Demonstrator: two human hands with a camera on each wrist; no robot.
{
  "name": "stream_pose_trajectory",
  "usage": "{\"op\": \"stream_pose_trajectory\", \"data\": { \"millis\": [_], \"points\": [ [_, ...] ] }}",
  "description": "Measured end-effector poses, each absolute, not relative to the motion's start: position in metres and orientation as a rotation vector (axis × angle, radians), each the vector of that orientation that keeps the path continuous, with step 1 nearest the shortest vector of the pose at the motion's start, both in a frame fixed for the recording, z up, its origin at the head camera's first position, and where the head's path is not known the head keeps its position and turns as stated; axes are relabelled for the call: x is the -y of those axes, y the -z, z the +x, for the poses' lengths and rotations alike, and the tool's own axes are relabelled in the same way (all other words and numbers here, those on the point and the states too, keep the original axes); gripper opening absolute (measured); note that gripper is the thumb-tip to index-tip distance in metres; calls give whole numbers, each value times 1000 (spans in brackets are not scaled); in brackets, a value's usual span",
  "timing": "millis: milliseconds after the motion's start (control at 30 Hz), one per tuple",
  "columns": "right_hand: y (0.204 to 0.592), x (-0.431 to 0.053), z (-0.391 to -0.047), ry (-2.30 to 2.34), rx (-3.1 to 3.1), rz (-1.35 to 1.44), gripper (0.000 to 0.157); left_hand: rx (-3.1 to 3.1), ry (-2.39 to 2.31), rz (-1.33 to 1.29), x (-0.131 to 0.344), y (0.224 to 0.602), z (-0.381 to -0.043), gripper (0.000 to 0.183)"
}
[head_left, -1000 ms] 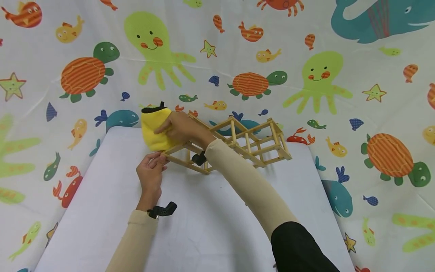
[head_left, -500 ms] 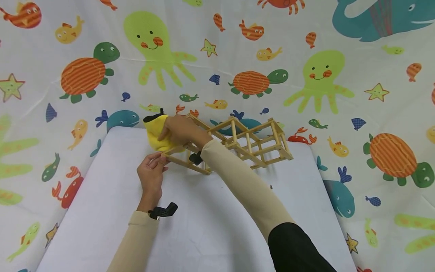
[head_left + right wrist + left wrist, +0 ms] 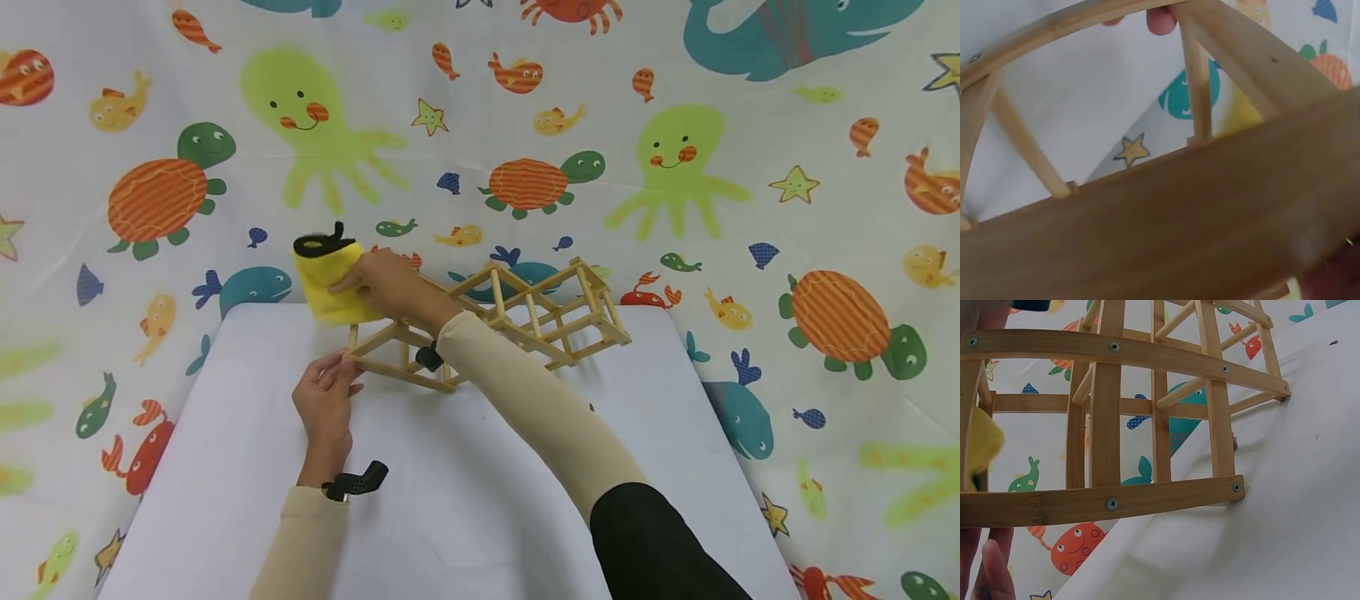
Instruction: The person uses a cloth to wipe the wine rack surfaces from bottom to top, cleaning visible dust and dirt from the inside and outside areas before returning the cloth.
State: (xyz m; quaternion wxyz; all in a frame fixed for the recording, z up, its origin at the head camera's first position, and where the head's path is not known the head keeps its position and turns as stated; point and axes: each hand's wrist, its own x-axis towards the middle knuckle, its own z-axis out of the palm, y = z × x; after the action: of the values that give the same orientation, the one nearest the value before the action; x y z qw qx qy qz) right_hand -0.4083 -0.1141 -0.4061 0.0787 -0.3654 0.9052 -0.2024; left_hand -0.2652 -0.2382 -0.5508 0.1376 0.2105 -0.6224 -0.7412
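Observation:
A slatted wooden rack (image 3: 405, 373) with round dowels and crisscross sections lies across the far part of the table. My left hand (image 3: 326, 404) pinches its near left corner, with the fingertips (image 3: 1161, 22) showing at a slat in the right wrist view. Over the rack's left end, my right hand (image 3: 393, 283) holds a yellow cloth (image 3: 330, 292) with black edging and a small black loop. In the left wrist view, part of the cloth (image 3: 984, 447) shows behind the slats, and screw heads dot the beams. My right forearm hides the rack's middle.
The white tabletop (image 3: 450, 483) extends toward me. Behind it hangs a curtain (image 3: 465, 117) printed with sea animals. A tiny dark speck (image 3: 591, 407) lies right of the right sleeve. Each wrist wears a small black camera (image 3: 363, 479).
The cloth dips toward the rack, then lifts a little with my right hand, uncovering more of the rack's left end. My left hand keeps its hold. The head view has shifted slightly.

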Motion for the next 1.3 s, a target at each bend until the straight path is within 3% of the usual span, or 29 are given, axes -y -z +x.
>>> {"op": "stream_pose_trajectory", "data": {
  "millis": [167,400,600,767,900,1100,1300],
  "points": [
    [421,125,-395,511,-2475,-1086,45,1759,2171,632,234,560,-249,43],
    [413,118,-387,937,-2340,-1016,45,1744,2142,664,231,571,-235,44],
    [395,91,-389,1332,-2679,-796,36,1758,2120,620,234,569,-241,40],
    [393,67,-391,1137,-2911,-704,35,1737,2120,620,235,564,-248,37],
    [399,50,-389,1065,-2814,-660,33,1755,2103,601,235,559,-252,38],
    [397,26,-385,1322,-2515,-707,35,1776,2080,568,235,552,-254,37],
    [398,13,-380,1419,-2793,-409,34,1780,2101,556,234,547,-258,37]
  ]
}}
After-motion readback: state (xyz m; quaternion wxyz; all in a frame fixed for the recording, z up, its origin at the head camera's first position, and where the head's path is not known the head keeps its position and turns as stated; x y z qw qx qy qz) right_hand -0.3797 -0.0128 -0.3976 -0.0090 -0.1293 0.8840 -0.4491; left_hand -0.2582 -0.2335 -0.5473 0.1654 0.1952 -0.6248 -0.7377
